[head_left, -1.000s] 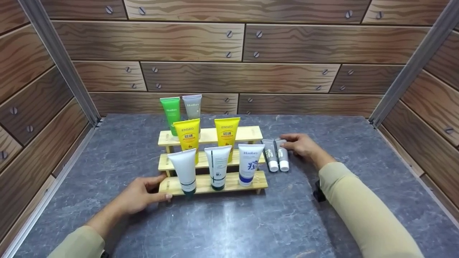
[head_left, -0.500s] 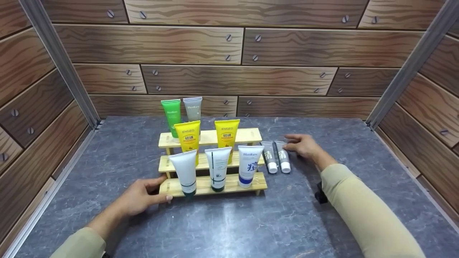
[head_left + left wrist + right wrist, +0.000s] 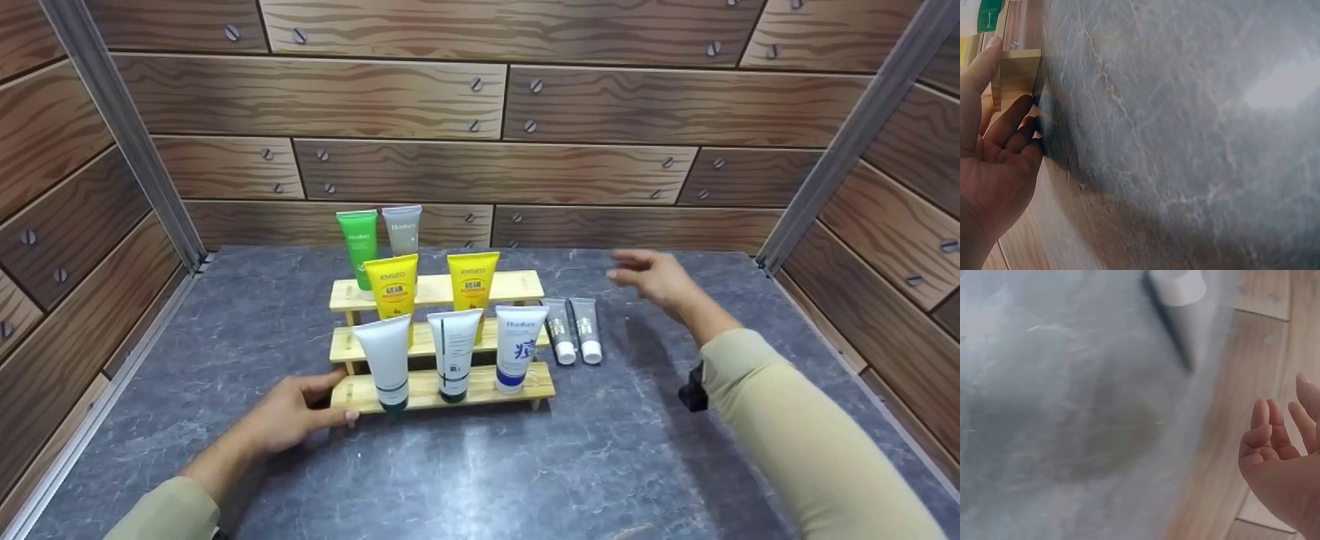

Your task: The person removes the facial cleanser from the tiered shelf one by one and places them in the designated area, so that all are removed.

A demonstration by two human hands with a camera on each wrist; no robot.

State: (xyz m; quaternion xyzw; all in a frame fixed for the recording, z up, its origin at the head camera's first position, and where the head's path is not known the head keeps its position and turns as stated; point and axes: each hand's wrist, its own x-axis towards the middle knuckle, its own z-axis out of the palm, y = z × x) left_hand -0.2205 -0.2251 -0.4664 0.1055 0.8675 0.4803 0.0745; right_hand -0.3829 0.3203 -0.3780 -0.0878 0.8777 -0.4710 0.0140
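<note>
A three-step wooden display stand (image 3: pixel 514 285) carries several squeeze tubes upright. At its left end my left hand (image 3: pixel 289 412) grips the bottom step, thumb in front and fingers behind; the left wrist view shows this hand (image 3: pixel 999 174) at the step's end. Two grey squeeze tubes, a left one (image 3: pixel 558 330) and a right one (image 3: pixel 586 330), lie side by side on the table, white caps toward me. Beyond and right of them, my right hand (image 3: pixel 664 285) is raised with loosely bent fingers and holds nothing. The right wrist view shows a blurred tube (image 3: pixel 1182 315) apart from this hand (image 3: pixel 1280 461).
White tubes (image 3: pixel 386 360) stand on the bottom step and yellow tubes (image 3: pixel 472 281) on the middle one. A green tube (image 3: pixel 358 244) and a grey tube (image 3: pixel 403 229) are at the top left. Wood-patterned walls (image 3: pixel 480 172) enclose the dark marbled table (image 3: pixel 465 480).
My right hand has let go of the right grey tube and moved up and to the right, away from it. My left hand has stayed on the stand.
</note>
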